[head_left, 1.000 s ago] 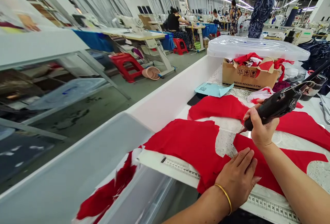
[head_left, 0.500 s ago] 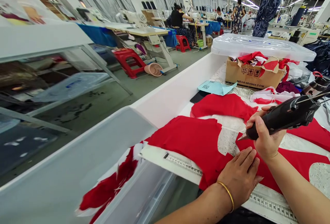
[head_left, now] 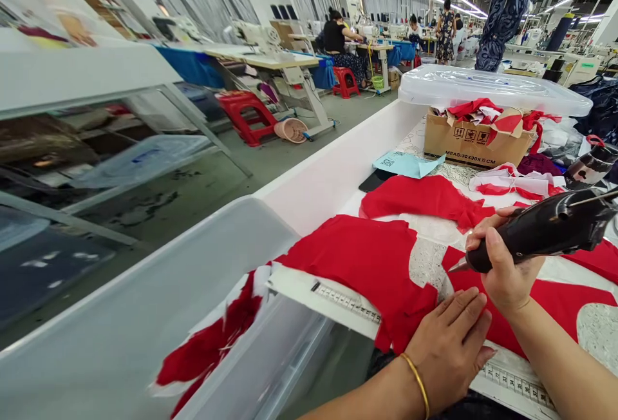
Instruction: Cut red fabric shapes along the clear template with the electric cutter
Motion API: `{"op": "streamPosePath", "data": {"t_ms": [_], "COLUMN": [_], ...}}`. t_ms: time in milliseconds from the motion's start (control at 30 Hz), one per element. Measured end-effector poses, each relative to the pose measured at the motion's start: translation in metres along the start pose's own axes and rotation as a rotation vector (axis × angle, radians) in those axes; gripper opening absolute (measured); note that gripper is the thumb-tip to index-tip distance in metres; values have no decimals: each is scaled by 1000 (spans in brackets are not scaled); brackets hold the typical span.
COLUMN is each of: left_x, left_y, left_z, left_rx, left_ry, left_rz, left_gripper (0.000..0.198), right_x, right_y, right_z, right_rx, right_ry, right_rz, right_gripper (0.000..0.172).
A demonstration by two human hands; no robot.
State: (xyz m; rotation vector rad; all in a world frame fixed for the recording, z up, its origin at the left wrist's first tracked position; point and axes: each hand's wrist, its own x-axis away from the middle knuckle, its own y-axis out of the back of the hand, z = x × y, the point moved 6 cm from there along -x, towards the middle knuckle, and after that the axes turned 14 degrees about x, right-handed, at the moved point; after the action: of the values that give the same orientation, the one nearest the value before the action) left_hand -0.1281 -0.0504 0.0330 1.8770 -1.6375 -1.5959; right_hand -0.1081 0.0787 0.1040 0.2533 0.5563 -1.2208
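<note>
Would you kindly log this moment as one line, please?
left hand: flat on red fabric | right hand: gripping black tool, metal tip toward fabric | nearby: measuring tape | beyond: cardboard box

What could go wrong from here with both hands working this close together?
The metal tip of the black handheld tool, in the right hand, sits close to the left hand; a slip might injure it. The red fabric piece to that hand's left reaches the table's front edge, so a tug could drag it off.

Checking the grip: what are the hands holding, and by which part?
Right hand holds the black tool near its pointed tip; left hand lies flat, holding nothing.
</note>
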Motion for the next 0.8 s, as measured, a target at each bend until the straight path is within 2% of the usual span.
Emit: {"op": "streamPosePath", "data": {"t_ms": [200, 367, 800], "left_x": [14, 18, 21], "left_y": [6, 8, 13], "left_z": [-12, -11, -11], "left_rx": [46, 60, 74], "left_ry": [-1, 17, 16], "left_rz": [-81, -112, -217], "left_gripper": [26, 27, 26], "right_x": [9, 12, 26], "right_y": [8, 8, 24], "right_z": [1, -3, 13], "right_rx": [14, 50, 20], "right_ry": [-11, -45, -29], "right_rz": [6, -2, 69], "right_gripper": [21, 18, 21]}}
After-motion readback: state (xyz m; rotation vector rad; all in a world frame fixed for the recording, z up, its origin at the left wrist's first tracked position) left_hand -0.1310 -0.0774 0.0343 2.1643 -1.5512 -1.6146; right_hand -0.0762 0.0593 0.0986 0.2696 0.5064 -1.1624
